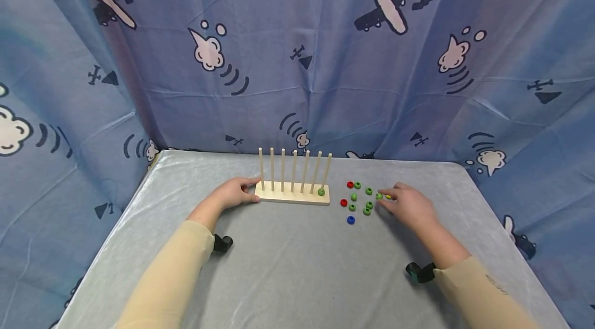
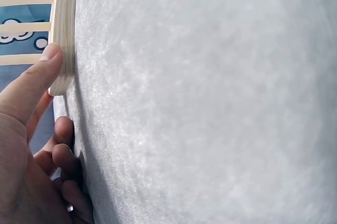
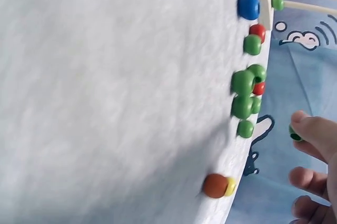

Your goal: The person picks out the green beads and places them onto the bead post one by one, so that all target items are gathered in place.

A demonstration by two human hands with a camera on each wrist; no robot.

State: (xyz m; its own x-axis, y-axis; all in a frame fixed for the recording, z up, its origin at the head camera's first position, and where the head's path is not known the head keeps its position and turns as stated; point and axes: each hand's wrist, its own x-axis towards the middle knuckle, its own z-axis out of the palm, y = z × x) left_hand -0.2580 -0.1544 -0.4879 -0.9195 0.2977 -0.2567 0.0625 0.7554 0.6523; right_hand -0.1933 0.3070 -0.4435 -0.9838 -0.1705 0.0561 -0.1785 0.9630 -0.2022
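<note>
A pale wooden peg board (image 1: 288,196) with a row of upright pegs stands toward the back of the table, one green bead (image 1: 321,192) sitting low on its rightmost peg. My left hand (image 1: 232,193) grips the board's left end, thumb (image 2: 50,56) on the front and a finger behind. To the right of the loose beads, my right hand (image 1: 411,207) pinches a green bead (image 3: 296,133) between thumb and finger, raised off the cloth.
Several loose green beads (image 3: 243,82) lie right of the board with two red ones (image 1: 344,203) and a blue bead (image 1: 350,220). An orange bead (image 3: 215,185) and a yellow bead (image 3: 230,186) lie apart from them. A patterned blue curtain (image 1: 279,60) hangs behind the table.
</note>
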